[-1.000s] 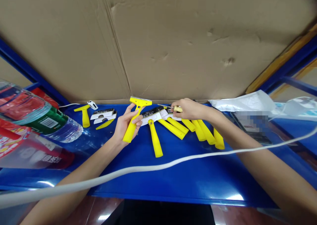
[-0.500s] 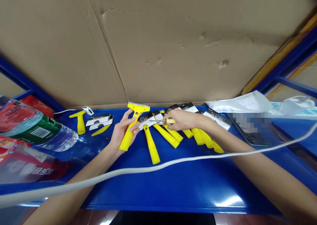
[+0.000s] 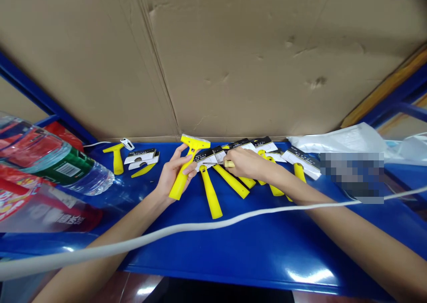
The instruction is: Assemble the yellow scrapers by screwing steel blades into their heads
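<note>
Glossy blue metal shelf runs beneath both hands. The left hand closes around a yellow plastic scraper, held over the shelf, probably light and stiff, easiest gripped by its handle. The right hand pinches a small wood-handled tool above loose yellow scraper handles and black-and-white cards.

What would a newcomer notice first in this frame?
The bright yellow plastic scrapers stand out first, fanned across the middle of the blue shelf. At the centre, the left hand grips one by its handle, while the right hand pinches a small pale-handled screwdriver over black-and-white cards. A large clear water bottle lies on its side at far left.
</note>
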{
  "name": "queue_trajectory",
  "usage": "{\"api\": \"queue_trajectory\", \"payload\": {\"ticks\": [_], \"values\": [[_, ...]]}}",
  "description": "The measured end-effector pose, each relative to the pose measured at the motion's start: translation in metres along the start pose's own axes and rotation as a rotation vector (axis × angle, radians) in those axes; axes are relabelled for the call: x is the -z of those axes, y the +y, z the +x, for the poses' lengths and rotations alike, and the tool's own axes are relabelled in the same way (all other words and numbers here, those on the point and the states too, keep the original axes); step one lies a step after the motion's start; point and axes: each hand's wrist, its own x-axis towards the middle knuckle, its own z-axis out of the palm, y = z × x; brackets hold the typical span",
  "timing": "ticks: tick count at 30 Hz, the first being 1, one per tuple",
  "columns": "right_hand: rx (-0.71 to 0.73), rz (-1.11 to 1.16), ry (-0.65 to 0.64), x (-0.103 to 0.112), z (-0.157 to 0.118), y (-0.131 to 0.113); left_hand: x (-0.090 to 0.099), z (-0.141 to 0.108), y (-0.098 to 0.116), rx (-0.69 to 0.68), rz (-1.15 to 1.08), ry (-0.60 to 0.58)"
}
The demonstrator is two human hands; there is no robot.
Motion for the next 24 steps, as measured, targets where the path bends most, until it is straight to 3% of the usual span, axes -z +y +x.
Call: {"api": "queue_trajectory", "payload": {"ticks": [12,17,24], "values": [[0.070,-0.066,-0.067,-0.001,-0.001,0.005,0.001,-0.003,0.002,0.059,-0.028,-0.097],[0.078,-0.082,-0.078,-0.001,-0.002,0.007,0.004,-0.006,0.007,0.068,0.007,-0.222],[0.118,-0.063,-0.098,0.000,-0.002,0.005,0.013,-0.007,0.011,0.117,0.081,-0.486]]}}
